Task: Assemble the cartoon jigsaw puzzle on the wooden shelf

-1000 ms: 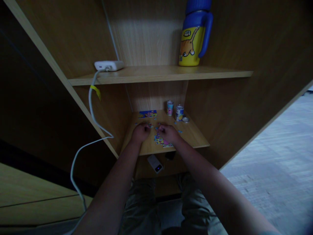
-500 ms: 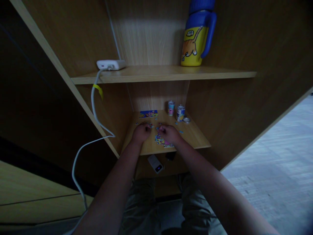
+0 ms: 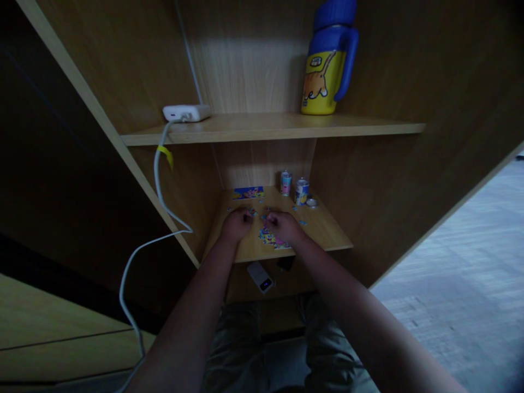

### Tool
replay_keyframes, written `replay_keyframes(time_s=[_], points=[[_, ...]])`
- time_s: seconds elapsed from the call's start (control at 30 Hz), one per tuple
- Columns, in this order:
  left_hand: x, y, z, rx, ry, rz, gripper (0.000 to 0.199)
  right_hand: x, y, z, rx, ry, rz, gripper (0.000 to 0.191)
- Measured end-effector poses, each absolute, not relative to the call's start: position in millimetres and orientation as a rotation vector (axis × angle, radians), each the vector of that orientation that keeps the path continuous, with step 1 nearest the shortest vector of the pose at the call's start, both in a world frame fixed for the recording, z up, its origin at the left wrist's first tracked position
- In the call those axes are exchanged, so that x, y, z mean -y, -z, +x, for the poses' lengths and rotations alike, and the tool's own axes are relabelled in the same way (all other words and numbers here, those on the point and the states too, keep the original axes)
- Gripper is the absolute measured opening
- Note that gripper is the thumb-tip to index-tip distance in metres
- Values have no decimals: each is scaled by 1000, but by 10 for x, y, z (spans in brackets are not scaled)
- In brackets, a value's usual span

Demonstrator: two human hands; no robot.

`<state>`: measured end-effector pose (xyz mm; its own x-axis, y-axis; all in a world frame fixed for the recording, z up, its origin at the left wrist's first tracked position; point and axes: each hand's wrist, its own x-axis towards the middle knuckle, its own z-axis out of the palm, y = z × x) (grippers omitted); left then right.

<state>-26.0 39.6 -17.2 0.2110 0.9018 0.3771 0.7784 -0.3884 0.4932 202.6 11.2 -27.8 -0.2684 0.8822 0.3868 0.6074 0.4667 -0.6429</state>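
Observation:
On the lower wooden shelf, a partly joined jigsaw puzzle (image 3: 268, 237) lies near the front edge, its colours mixed blue, yellow and pink. My right hand (image 3: 284, 226) is closed in a pinch at its upper side, with a small bluish jigsaw piece (image 3: 264, 217) at the fingertips. My left hand (image 3: 237, 225) rests on the shelf to the left, fingers curled together. A loose jigsaw piece (image 3: 254, 212) shows just beyond those fingertips; whether they grip anything is hidden. Other loose pieces lie around, such as a blue piece (image 3: 303, 222) on the right.
Behind my hands are a picture card (image 3: 248, 192), a pink-and-blue can (image 3: 285, 183), an open-looking can (image 3: 302, 192) and a round lid (image 3: 311, 203). The upper shelf (image 3: 254, 124) holds a blue-yellow bottle (image 3: 321, 76) and a white device (image 3: 187, 113) with a hanging cable (image 3: 155, 174). Below sits a power bank (image 3: 259, 277).
The view has tilted slightly, so the shelves sit a little lower in the picture. Both hands stay in nearly the same place, with only small finger movements.

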Motion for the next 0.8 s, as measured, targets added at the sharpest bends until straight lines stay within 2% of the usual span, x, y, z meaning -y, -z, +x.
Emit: replay_keyframes(time_s=[0.8], points=[[-418,192,-260,-1599,-947,2291,17,-129,303,2024,1983,-507,-1233,18]])
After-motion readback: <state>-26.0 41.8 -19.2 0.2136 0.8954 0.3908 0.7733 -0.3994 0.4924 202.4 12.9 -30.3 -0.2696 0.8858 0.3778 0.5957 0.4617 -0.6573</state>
